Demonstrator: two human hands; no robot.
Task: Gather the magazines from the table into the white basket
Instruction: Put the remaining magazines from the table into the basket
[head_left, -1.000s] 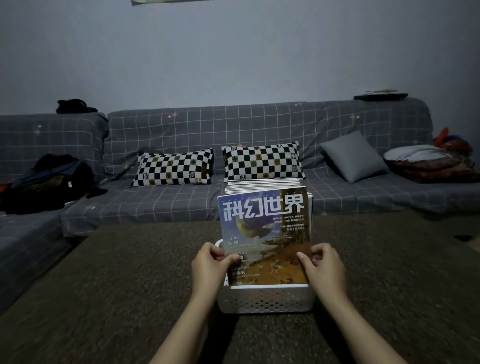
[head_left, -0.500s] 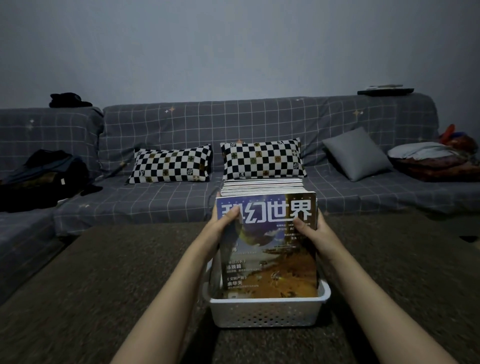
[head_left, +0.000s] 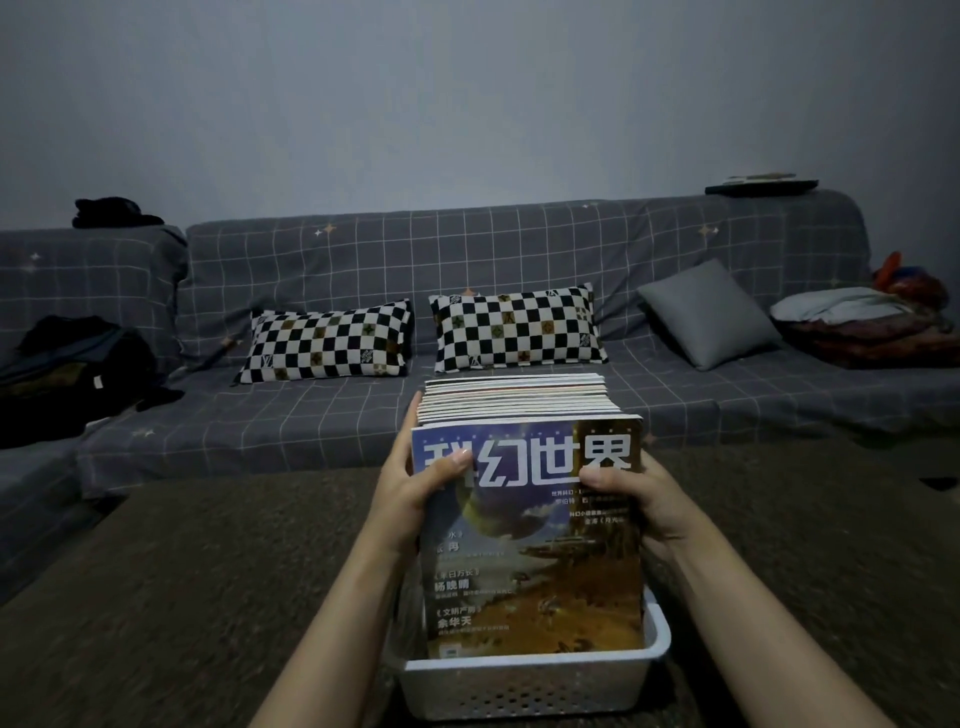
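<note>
Both your hands have slid up | left hand (head_left: 415, 493) and right hand (head_left: 641, 501) grasp the magazines (head_left: 530, 519) at frame centre | stack stands in basket (head_left: 524, 691), lower centre | gathering looks nearly done

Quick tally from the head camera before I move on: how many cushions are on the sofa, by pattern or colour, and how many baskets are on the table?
Checkered cushions: 2, left one and right one
Plain grey cushion: 1
White basket: 1, magazines standing in it, too many to count
Total: 4
</note>
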